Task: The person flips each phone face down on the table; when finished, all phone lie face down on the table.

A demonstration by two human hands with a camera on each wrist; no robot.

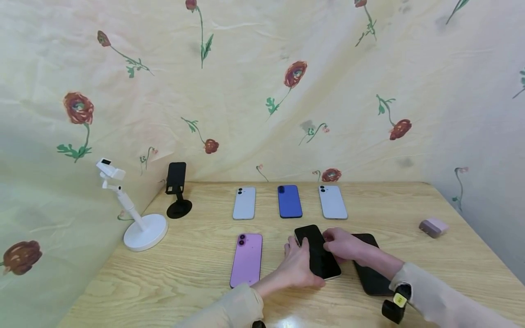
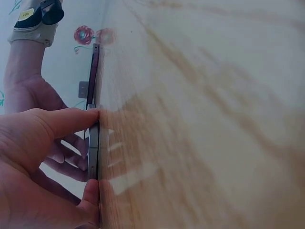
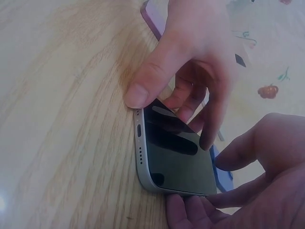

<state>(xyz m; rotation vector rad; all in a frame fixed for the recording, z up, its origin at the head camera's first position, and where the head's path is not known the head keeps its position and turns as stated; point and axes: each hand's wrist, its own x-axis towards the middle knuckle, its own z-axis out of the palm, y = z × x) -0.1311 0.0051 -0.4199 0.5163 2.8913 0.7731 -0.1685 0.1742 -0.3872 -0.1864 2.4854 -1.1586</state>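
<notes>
A smartphone (image 1: 321,262) with a black screen and pale frame lies screen up at a slant on the wooden table. My left hand (image 1: 297,268) grips it from the left, thumb at the bottom corner and fingers along the left side. The right wrist view shows the phone's (image 3: 183,162) charging port and speaker holes on the bottom edge. At its right edge my right hand (image 1: 343,244) holds the side between thumb and curled fingers. A second black-screened phone (image 1: 371,278) lies partly beneath my right forearm. To the left rests a purple phone (image 1: 247,262), back up.
Along the back lie a pale phone (image 1: 244,203), a blue phone (image 1: 290,202) and another pale phone (image 1: 333,202), backs up. A white stand (image 1: 144,230) and a black phone stand (image 1: 177,187) are at the left. At the right sits a small two-tone block (image 1: 433,227).
</notes>
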